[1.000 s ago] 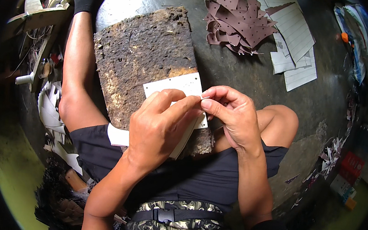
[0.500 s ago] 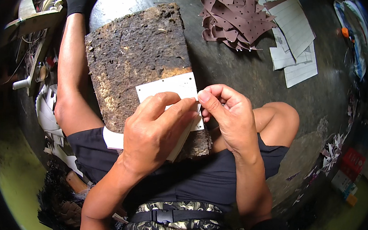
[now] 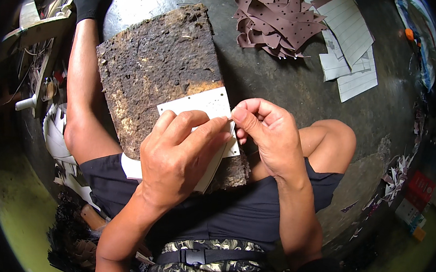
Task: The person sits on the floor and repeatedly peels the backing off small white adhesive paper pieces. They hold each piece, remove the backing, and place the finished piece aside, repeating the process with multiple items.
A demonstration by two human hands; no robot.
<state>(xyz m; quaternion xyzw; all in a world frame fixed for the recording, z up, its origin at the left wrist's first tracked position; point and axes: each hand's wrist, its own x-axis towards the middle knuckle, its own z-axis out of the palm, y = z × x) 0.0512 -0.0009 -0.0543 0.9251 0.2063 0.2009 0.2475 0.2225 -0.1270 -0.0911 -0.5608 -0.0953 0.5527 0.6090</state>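
A thick, rough dark board (image 3: 157, 58) lies slanted across my lap. On its near right part rests a white sheet (image 3: 216, 98) with small dark holes along its margins, and another white piece with a curved edge (image 3: 131, 167) shows below my wrist side. My left hand (image 3: 173, 145) lies over these sheets, thumb and forefinger closed together at the right edge. Right beside those fingertips, my right hand (image 3: 266, 132) pinches with thumb and forefinger at the sheet's edge; what sits in that pinch is too small to make out.
Beyond the board, a heap of mauve pieces with dark holes (image 3: 277, 24) lies on the dark floor (image 3: 284, 85). Lined paper-like sheets (image 3: 355, 75) lie to its right. Wooden equipment (image 3: 40, 30) stands at left, white scraps (image 3: 58, 130) below it. A red box (image 3: 420, 190) is far right.
The board and the sheets have shifted very slightly left. My left hand has moved a little left with them, its fingers a bit more spread; both pinches stay at the sheet's edge.
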